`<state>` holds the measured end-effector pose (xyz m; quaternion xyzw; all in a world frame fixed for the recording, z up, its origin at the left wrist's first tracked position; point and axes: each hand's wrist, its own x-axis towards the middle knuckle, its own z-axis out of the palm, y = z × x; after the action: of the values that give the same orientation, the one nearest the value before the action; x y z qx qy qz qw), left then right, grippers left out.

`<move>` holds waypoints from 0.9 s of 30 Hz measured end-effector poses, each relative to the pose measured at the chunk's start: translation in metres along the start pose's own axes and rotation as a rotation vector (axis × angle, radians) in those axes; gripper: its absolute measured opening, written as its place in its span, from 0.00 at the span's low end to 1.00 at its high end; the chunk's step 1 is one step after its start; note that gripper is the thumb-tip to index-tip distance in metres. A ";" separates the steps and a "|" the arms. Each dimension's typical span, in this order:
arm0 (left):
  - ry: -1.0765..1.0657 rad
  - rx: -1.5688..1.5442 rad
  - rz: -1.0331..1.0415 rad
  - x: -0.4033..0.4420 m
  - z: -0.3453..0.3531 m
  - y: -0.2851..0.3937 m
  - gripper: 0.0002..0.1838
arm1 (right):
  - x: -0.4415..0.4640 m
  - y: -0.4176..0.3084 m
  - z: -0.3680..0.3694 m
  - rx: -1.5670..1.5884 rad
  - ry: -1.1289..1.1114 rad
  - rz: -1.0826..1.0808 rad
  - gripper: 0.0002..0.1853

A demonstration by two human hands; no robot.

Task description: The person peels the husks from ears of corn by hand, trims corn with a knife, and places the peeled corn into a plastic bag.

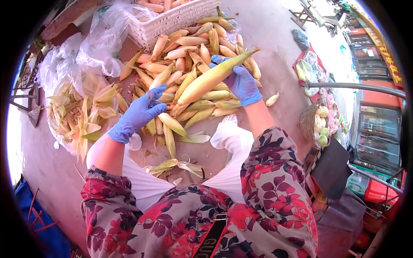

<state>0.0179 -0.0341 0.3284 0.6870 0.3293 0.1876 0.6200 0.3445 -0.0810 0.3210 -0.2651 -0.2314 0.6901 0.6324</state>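
Observation:
An ear of corn (206, 81), still in its pale yellow-green husk, slants across the middle of the head view. Its tapering tip points to the upper right. My right hand (241, 81), in a blue glove, grips it near that tip. Close to the ear's thick end is my left hand (140, 111), also blue-gloved, fingers apart and nothing in it. Beneath both hands spreads a heap of corn ears (185, 56), some in husks and some mostly peeled. Loose husks (176, 165) lie on the ground between my legs.
A white plastic crate (172, 21) holding peeled ears stands behind the heap. To the left is a clear plastic bag (81, 116) full of husks, with more plastic sheeting (101, 38) above it. One small ear (272, 99) lies apart at right, near a wicker basket (308, 122) of vegetables.

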 end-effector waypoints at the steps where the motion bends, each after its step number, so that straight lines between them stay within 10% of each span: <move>1: -0.047 -0.232 -0.049 -0.001 0.008 0.009 0.28 | -0.011 0.002 0.024 0.016 -0.037 -0.025 0.24; 6: -0.337 -0.784 -0.176 -0.032 0.050 0.037 0.30 | -0.063 0.024 0.095 0.052 -0.135 -0.140 0.29; 21: 0.293 0.067 0.306 -0.136 0.136 0.069 0.21 | -0.187 0.043 0.155 -0.486 0.299 -0.292 0.12; 27: 0.151 -0.402 0.208 -0.137 0.147 0.039 0.23 | -0.196 0.033 0.147 -0.393 0.550 -0.492 0.17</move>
<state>0.0266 -0.2351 0.3632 0.5640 0.2583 0.3631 0.6952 0.2343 -0.2766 0.4242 -0.4919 -0.2376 0.3650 0.7539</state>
